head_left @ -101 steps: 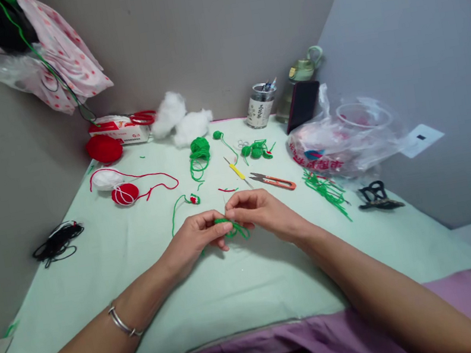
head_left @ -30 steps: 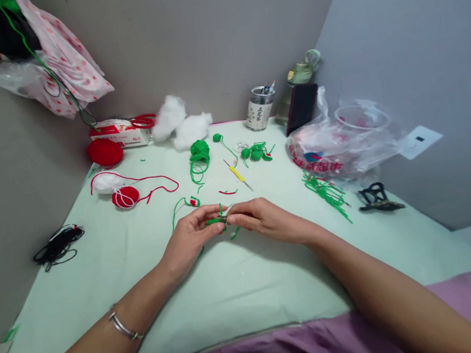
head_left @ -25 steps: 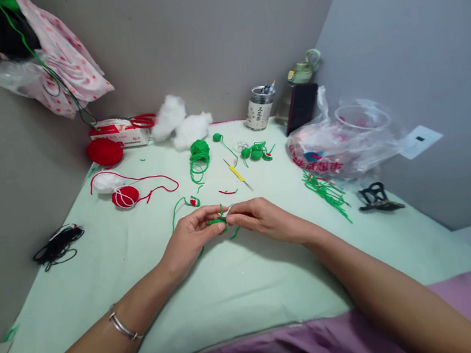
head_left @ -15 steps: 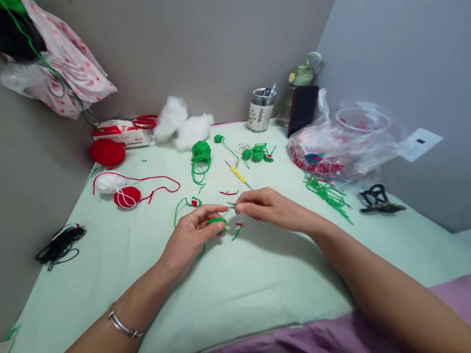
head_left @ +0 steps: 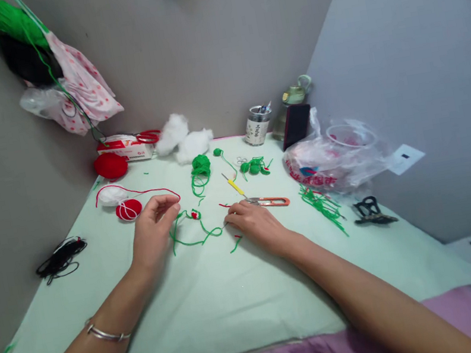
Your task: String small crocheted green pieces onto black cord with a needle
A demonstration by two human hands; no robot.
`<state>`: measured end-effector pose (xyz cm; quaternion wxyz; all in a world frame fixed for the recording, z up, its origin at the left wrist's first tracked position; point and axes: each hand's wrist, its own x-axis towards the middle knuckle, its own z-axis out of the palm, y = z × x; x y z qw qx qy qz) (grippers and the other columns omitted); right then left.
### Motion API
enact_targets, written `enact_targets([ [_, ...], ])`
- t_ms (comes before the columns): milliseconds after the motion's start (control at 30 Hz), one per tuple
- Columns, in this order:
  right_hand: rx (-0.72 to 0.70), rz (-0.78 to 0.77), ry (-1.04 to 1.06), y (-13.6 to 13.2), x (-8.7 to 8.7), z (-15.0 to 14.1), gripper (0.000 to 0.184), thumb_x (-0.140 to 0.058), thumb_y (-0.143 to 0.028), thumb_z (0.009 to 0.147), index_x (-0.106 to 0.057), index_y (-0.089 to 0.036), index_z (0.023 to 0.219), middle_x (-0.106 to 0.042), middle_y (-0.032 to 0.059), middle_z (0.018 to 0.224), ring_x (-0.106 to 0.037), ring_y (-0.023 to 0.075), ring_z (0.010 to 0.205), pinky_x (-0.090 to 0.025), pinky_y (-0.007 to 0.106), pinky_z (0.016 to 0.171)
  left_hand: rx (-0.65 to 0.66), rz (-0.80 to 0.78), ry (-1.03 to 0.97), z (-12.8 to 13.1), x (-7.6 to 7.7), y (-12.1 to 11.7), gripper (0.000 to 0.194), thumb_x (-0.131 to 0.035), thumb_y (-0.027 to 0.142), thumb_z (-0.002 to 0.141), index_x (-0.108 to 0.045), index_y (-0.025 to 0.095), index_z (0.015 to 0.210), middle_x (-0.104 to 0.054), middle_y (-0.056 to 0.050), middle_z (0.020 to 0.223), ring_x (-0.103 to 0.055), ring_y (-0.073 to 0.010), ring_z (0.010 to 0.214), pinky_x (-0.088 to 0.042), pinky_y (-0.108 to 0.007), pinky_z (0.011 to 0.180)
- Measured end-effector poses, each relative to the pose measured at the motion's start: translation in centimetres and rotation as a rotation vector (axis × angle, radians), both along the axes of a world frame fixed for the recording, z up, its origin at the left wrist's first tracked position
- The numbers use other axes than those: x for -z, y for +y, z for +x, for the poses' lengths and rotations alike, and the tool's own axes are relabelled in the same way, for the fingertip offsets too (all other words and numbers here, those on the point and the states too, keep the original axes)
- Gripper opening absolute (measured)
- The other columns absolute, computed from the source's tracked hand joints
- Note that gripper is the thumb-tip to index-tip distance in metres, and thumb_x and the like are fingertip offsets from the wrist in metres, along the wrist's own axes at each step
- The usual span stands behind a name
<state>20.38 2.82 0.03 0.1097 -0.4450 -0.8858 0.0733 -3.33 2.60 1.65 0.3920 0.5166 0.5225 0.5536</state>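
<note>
My left hand (head_left: 153, 229) hovers over the pale green table cover (head_left: 221, 305) with its fingers loosely curled and apart, and nothing shows in them. Its fingertips are right by a thin green yarn strand (head_left: 192, 243), which runs past a small green and red crochet piece (head_left: 195, 214). My right hand (head_left: 255, 226) rests on the table, fingers pressed together in a pinch at the strand's right end. What the pinch holds is too small to see clearly. Orange-handled snips (head_left: 272, 200) lie just beyond my right hand, and a yellow-handled crochet hook (head_left: 233, 185) lies behind them.
Green yarn clump (head_left: 200, 167), several small green crochet pieces (head_left: 254, 166), red and white yarn balls (head_left: 128, 209) and white stuffing (head_left: 184, 140) lie at the back. A plastic bag (head_left: 332, 157), green offcuts (head_left: 322, 204) and a black clip (head_left: 370, 213) are on the right. A black cord (head_left: 60, 257) lies left.
My hands have come apart and dropped to the table. The left hand let go of the small green piece and moved left. The snips show again beside my right hand. The camera tilted up.
</note>
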Motion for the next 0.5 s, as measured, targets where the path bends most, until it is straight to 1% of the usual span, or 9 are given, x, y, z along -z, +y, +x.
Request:
enact_targets([
  [67,-0.006,0.006,-0.007,0.1,0.0,-0.5,0.020,-0.051,-0.005,0.095,-0.069,-0.013,0.090,-0.065,0.0122,0.098,-0.053,0.0220,0.095,-0.039,0.031,0.077,-0.016,0.076,0.147,0.3,0.3,-0.1,0.017,-0.068,0.032,0.081,-0.067,0.021,0.093,-0.066,-0.003,0.102,-0.060,-0.0208,0.099,-0.047,-0.032,0.087],
  [100,-0.004,0.006,0.000,0.2,0.0,-0.6,0.021,-0.050,-0.003,0.094,-0.067,-0.012,0.087,-0.064,0.0129,0.095,-0.053,0.0224,0.094,-0.038,0.032,0.077,0.020,0.088,0.202,0.6,0.5,-0.3,0.016,-0.066,0.032,0.082,-0.067,0.021,0.093,-0.066,-0.003,0.102,-0.060,-0.0209,0.098,-0.047,-0.033,0.087],
  [133,0.000,0.004,0.015,0.2,0.1,-0.7,0.022,-0.050,-0.001,0.093,-0.066,-0.012,0.084,-0.064,0.0134,0.093,-0.052,0.0225,0.093,-0.038,0.032,0.077,0.084,0.084,0.245,1.0,0.7,-0.6,0.015,-0.064,0.032,0.084,-0.068,0.020,0.093,-0.065,-0.003,0.101,-0.060,-0.0203,0.094,-0.047,-0.033,0.086],
  [200,0.010,-0.009,0.065,0.2,0.2,-0.7,0.021,-0.050,0.002,0.090,-0.065,-0.011,0.081,-0.063,0.0135,0.091,-0.052,0.0223,0.091,-0.038,0.032,0.076,0.239,0.043,0.297,1.8,1.2,-1.2,0.019,-0.060,0.032,0.087,-0.068,0.021,0.099,-0.065,-0.004,0.102,-0.060,-0.0193,0.087,-0.048,-0.034,0.083],
  [267,0.017,-0.038,0.143,-0.2,0.1,-0.5,0.017,-0.053,0.000,0.087,-0.064,-0.012,0.083,-0.064,0.0108,0.089,-0.053,0.0204,0.087,-0.038,0.030,0.073,0.339,0.031,0.381,2.5,1.7,-1.7,0.024,-0.061,0.032,0.087,-0.068,0.022,0.108,-0.065,-0.005,0.106,-0.059,-0.0197,0.088,-0.047,-0.034,0.083],
  [333,0.014,-0.086,0.249,-0.7,-0.1,-0.4,0.014,-0.056,-0.004,0.085,-0.064,-0.015,0.088,-0.064,0.0056,0.086,-0.054,0.0166,0.080,-0.038,0.027,0.070,0.398,0.053,0.434,2.8,2.2,-2.0,0.030,-0.063,0.032,0.087,-0.066,0.023,0.116,-0.064,-0.006,0.110,-0.059,-0.0203,0.090,-0.046,-0.034,0.084],
  [367,0.012,-0.114,0.311,-0.9,-0.2,-0.4,0.014,-0.057,-0.006,0.085,-0.064,-0.016,0.090,-0.064,0.0030,0.084,-0.054,0.0145,0.076,-0.038,0.025,0.068,0.423,0.059,0.433,2.9,2.4,-2.1,0.030,-0.062,0.032,0.087,-0.066,0.023,0.116,-0.064,-0.006,0.109,-0.058,-0.0201,0.090,-0.046,-0.033,0.083],
  [433,0.016,-0.173,0.442,-1.3,-0.6,-0.4,0.013,-0.056,-0.008,0.085,-0.064,-0.018,0.090,-0.063,-0.0006,0.080,-0.054,0.0114,0.070,-0.039,0.023,0.066,0.450,0.042,0.392,2.8,2.5,-2.2,0.022,-0.060,0.034,0.090,-0.068,0.022,0.106,-0.066,-0.005,0.103,-0.058,-0.0196,0.088,-0.045,-0.032,0.082],
  [500,0.037,-0.229,0.572,-1.4,-0.9,-0.5,0.012,-0.055,-0.009,0.085,-0.063,-0.017,0.087,-0.061,-0.0014,0.078,-0.052,0.0102,0.067,-0.040,0.022,0.065,0.466,-0.028,0.319,2.7,2.4,-2.2,0.018,-0.059,0.036,0.090,-0.068,0.021,0.094,-0.066,-0.003,0.092,-0.057,-0.0187,0.085,-0.044,-0.030,0.079],
])
